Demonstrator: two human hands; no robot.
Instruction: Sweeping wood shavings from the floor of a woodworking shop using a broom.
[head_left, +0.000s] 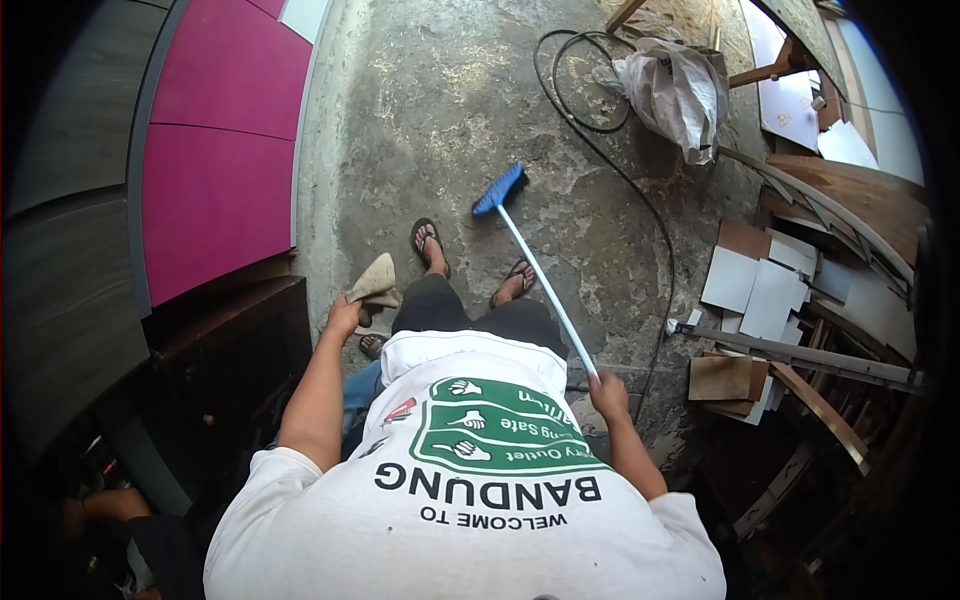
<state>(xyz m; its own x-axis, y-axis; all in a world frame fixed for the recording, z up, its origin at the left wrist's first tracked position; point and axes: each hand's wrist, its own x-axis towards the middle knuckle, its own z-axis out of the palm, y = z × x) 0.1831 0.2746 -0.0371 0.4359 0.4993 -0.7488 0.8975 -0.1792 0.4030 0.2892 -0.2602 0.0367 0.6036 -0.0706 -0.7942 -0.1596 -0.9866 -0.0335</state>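
My left hand (343, 317) grips a crumpled beige cloth (373, 280), held out at my left side. My right hand (609, 396) is closed around the upper part of a light blue broom handle (547, 291). The handle slants forward and to the left across the floor, past my right foot. At its far end the blue broom head (498, 189) lies on the stained concrete floor (450, 135), ahead of my feet, with its dark bristles towards the right.
Pink and grey cabinet panels (221, 202) stand at the left. A black hose (637, 191) winds over the floor near a whitish plastic sack (671, 94). Board offcuts (769, 296) are piled at the right. Another person's arm (112, 505) shows at lower left.
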